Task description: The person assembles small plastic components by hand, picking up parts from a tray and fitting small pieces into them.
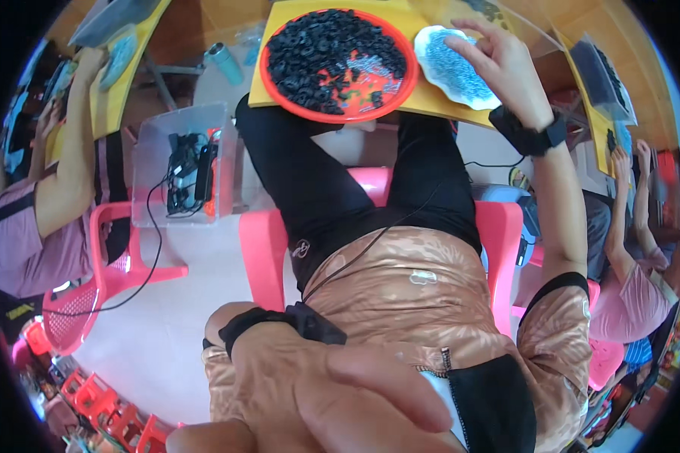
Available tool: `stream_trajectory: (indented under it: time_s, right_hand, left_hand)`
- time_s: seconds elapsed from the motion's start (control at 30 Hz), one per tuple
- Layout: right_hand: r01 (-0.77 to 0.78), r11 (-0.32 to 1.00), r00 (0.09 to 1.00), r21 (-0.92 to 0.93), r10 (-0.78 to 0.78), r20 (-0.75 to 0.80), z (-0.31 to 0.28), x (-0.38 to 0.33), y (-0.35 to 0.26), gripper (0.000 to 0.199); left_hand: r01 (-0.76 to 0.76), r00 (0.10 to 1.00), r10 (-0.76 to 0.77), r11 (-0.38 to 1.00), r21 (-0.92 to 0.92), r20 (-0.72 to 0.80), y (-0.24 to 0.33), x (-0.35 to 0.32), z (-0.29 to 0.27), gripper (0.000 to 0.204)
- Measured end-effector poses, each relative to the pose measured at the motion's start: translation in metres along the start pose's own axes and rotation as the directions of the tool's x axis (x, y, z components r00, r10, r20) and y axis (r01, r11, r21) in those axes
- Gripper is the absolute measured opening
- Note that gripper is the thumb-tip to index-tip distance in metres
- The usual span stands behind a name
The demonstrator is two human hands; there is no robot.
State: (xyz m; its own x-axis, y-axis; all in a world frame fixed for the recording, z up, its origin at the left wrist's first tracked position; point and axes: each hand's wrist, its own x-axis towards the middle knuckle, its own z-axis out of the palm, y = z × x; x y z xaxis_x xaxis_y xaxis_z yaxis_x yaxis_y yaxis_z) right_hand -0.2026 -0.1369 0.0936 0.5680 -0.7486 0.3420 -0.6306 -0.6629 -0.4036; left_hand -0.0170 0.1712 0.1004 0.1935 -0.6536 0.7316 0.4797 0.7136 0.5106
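A red round tray [391, 98] heaped with small black rings [317, 53] sits on the yellow table [431, 106] ahead of me. To its right lies a white dish [431, 68] of small blue parts [457, 72]. My right hand [502, 64] rests over the dish with its fingertips on the blue parts; whether it grips one is hidden. My left hand [332, 385] is raised very close to the camera, large and blurred, wearing a black wrist strap. Its fingers look curled, and nothing shows in it.
I sit on a pink plastic chair [268, 257]. A clear bin [177, 162] holding black cables stands on the floor to the left. Another person [45, 219] sits at left on a pink chair, another at right [627, 287]. Stacked red stools [106, 408] stand at lower left.
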Motion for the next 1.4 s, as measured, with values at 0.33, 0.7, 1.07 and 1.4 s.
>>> stream_trajectory:
  time_s: [0.33, 0.7, 1.07, 1.4]
  right_hand:
    - [0.042, 0.997, 0.995, 0.061, -0.047, 0.087, 0.028, -0.026, -0.010, 0.034]
    - [0.032, 0.999, 0.988, 0.024, -0.035, 0.152, 0.038, -0.022, -0.028, 0.028]
    - [0.167, 0.985, 0.968, -0.048, -0.154, 0.200, 0.095, 0.021, 0.004, 0.021]
    - [0.216, 0.972, 0.942, -0.088, -0.184, 0.281, 0.116, 0.043, -0.012, 0.027]
  left_hand:
    - [-0.071, 0.997, 0.057, 0.965, -0.251, -0.060, -0.019, 0.016, 0.017, 0.042]
    - [-0.177, 0.984, 0.138, 0.804, -0.568, -0.111, -0.037, 0.026, 0.032, 0.045]
    - [-0.262, 0.964, 0.177, 0.526, -0.809, -0.197, -0.070, 0.043, 0.042, 0.049]
    - [0.343, 0.767, -0.182, 0.927, 0.153, -0.616, -0.105, 0.059, -0.095, 0.032]
